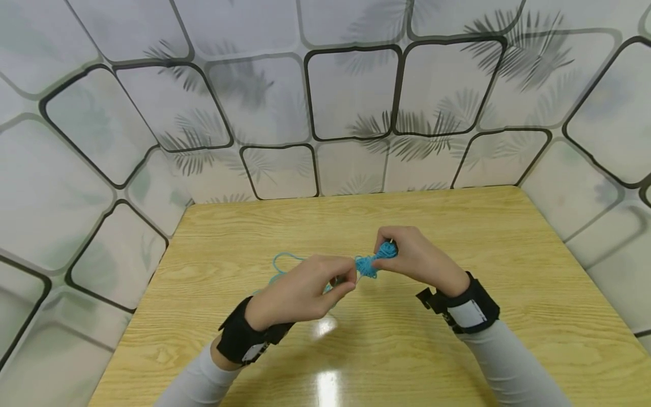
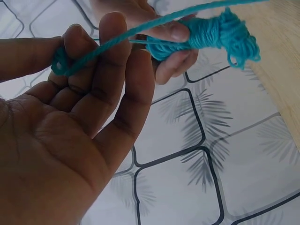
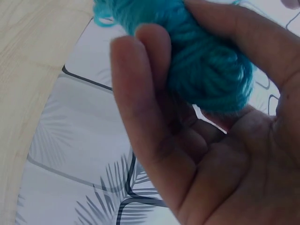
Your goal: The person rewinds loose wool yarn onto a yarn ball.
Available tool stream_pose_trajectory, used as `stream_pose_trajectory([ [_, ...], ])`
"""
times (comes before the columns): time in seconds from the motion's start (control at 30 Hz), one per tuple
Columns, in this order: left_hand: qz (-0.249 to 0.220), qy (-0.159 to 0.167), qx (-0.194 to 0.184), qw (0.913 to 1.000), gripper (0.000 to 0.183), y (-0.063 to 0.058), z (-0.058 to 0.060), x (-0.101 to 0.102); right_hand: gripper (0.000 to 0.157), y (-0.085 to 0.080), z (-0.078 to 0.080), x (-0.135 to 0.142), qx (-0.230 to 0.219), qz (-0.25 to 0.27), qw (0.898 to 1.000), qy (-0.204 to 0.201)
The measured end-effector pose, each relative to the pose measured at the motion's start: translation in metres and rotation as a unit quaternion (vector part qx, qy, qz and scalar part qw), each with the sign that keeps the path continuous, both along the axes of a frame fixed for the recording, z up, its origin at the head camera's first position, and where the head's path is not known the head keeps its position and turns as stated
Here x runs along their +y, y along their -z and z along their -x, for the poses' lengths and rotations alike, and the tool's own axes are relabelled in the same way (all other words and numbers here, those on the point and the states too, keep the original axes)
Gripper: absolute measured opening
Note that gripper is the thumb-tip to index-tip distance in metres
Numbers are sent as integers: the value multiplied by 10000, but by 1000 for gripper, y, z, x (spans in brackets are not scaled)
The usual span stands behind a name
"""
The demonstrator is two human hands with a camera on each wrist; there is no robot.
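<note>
A small skein of turquoise yarn (image 1: 365, 266) is held above the table by my right hand (image 1: 419, 259), its thumb on one side and fingers on the other. Wound tightly round its middle, the skein (image 2: 206, 36) flares into loops at the end in the left wrist view. My left hand (image 1: 305, 289) is just left of it and pinches a strand of the yarn (image 2: 136, 31) between thumb and fingertips. Up close in the right wrist view, the rounded end of the skein (image 3: 211, 75) sits between thumb and curled fingers.
Loose yarn (image 1: 286, 255) trails in a loop behind the left hand, partly hidden by it. Both hands are over a wooden table (image 1: 407, 350). A patterned covering (image 1: 351, 96) with leaf prints rises behind the table and along both sides.
</note>
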State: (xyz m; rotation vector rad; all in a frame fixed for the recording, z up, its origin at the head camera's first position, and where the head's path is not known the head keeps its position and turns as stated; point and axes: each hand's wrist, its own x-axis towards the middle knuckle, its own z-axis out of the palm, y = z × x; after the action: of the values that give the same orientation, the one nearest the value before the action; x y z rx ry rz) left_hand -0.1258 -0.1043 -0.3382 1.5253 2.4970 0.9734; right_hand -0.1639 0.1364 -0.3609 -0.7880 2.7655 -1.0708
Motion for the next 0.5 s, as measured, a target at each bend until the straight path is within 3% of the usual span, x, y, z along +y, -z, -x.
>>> stream_pose_trajectory([
  [0.23,11,136,-84,9999,15,-1,-3,1,15,6,4,4,-63,336,9989,321],
  [0.5,-86,136,-43,9999,15,1,-1,-1,21,11,11,11,-661,1320,9877,516],
])
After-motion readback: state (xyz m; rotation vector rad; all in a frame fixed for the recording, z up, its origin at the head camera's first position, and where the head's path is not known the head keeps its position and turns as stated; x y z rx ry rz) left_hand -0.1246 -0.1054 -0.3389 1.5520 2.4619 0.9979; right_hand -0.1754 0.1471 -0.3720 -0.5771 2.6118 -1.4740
